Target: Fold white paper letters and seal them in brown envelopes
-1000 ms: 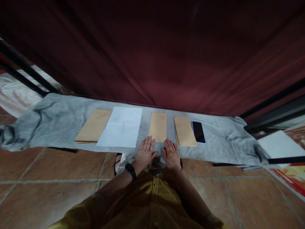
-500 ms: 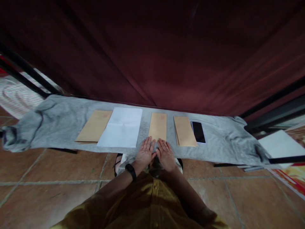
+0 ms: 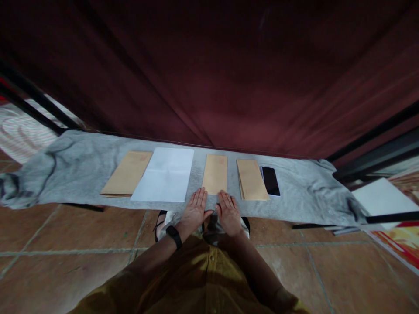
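Observation:
A brown paper envelope (image 3: 215,173) lies upright before me on a grey cloth (image 3: 81,163). The fingertips of my left hand (image 3: 195,209) rest at its lower left corner, fingers stretched out flat. My right hand (image 3: 228,213) lies flat too, its fingertips at the lower right corner. Neither hand grips anything. Left of the envelope is a stack of white paper sheets (image 3: 163,174) with a faint crease across the middle. It borders a pile of brown envelopes (image 3: 126,174) further left. More brown envelopes (image 3: 252,179) lie to the right, slightly tilted.
A dark-screened phone (image 3: 270,181) lies beside the right-hand envelopes. A dark red cloth (image 3: 209,87) hangs behind the narrow covered surface. Black bars (image 3: 376,133) run at both ends. Tiled floor (image 3: 81,240) shows below, with a white board (image 3: 386,196) at the right.
My hands have moved apart from each other, from nearly touching at the envelope's lower edge to its two lower corners. The papers and phone keep their places on the cloth.

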Action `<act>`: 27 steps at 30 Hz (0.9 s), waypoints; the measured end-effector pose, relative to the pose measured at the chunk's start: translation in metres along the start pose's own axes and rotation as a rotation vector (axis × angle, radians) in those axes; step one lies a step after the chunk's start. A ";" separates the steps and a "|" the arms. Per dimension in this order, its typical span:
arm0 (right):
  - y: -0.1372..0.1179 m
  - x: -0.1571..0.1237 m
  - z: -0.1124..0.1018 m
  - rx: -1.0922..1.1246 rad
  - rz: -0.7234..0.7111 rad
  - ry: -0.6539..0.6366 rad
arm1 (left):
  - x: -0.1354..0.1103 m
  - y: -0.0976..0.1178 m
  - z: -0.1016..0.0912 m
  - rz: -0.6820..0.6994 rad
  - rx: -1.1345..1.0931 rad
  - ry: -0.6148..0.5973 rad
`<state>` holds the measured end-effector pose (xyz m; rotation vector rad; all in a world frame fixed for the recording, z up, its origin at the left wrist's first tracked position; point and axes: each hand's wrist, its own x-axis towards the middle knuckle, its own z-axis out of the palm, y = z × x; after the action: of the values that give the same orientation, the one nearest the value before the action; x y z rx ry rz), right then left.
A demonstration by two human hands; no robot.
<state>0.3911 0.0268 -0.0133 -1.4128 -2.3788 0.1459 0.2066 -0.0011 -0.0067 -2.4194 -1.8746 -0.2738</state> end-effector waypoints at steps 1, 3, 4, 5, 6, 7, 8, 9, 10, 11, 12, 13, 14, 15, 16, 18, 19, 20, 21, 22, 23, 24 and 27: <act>0.000 -0.001 0.001 -0.002 0.005 0.003 | 0.000 -0.001 -0.001 0.000 0.006 -0.004; -0.001 -0.002 0.002 -0.007 0.016 0.010 | -0.001 0.000 -0.002 -0.004 0.021 -0.017; -0.001 -0.002 0.002 -0.009 0.020 0.012 | 0.000 0.000 -0.003 -0.007 0.029 -0.025; -0.001 -0.003 0.002 -0.010 0.023 0.014 | 0.000 0.001 -0.004 -0.012 0.036 -0.033; -0.001 -0.003 0.002 -0.010 0.026 0.015 | 0.000 0.003 -0.004 -0.018 0.042 -0.043; -0.001 -0.003 0.002 -0.010 0.029 0.016 | 0.001 0.004 -0.004 -0.026 0.048 -0.052; -0.001 -0.004 0.002 -0.011 0.031 0.018 | 0.001 0.005 -0.005 -0.034 0.053 -0.062; -0.001 -0.004 0.002 -0.012 0.035 0.021 | 0.002 0.007 -0.005 -0.044 0.060 -0.071; -0.001 -0.005 0.002 -0.014 0.039 0.027 | 0.002 0.008 -0.005 -0.054 0.067 -0.080; -0.001 -0.006 0.002 -0.016 0.042 0.034 | 0.003 0.010 -0.004 -0.062 0.075 -0.088; -0.001 -0.006 0.002 -0.017 0.044 0.043 | 0.003 0.011 -0.004 -0.071 0.082 -0.094; 0.000 -0.007 0.002 -0.018 0.046 0.051 | 0.003 0.012 -0.004 -0.079 0.086 -0.099; 0.000 -0.007 0.001 -0.017 0.048 0.059 | 0.004 0.013 -0.004 -0.086 0.088 -0.102; 0.001 -0.008 0.001 -0.018 0.051 0.063 | 0.004 0.013 -0.004 -0.093 0.090 -0.104; 0.001 -0.008 0.000 -0.018 0.054 0.065 | 0.005 0.014 -0.003 -0.098 0.091 -0.108; 0.001 -0.008 -0.001 -0.020 0.060 0.061 | 0.006 0.014 -0.003 -0.103 0.091 -0.115; 0.001 -0.008 -0.001 -0.021 0.063 0.058 | 0.006 0.014 -0.003 -0.106 0.089 -0.117; 0.001 -0.008 -0.001 -0.021 0.064 0.055 | 0.006 0.013 -0.003 -0.110 0.086 -0.116; 0.002 -0.008 -0.001 -0.020 0.066 0.054 | 0.005 0.013 -0.002 -0.116 0.084 -0.111; 0.002 -0.007 -0.001 -0.017 0.065 0.055 | 0.005 0.012 -0.002 -0.120 0.084 -0.104; 0.002 -0.007 -0.001 -0.014 0.065 0.058 | 0.004 0.012 -0.002 -0.124 0.089 -0.096; 0.002 -0.007 -0.001 -0.011 0.064 0.061 | 0.004 0.011 -0.002 -0.123 0.098 -0.091; 0.002 -0.008 0.000 -0.007 0.064 0.066 | 0.004 0.011 -0.005 -0.114 0.115 -0.093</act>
<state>0.3961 0.0208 -0.0162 -1.4750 -2.2838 0.1058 0.2176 -0.0005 -0.0001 -2.2925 -2.0096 -0.0585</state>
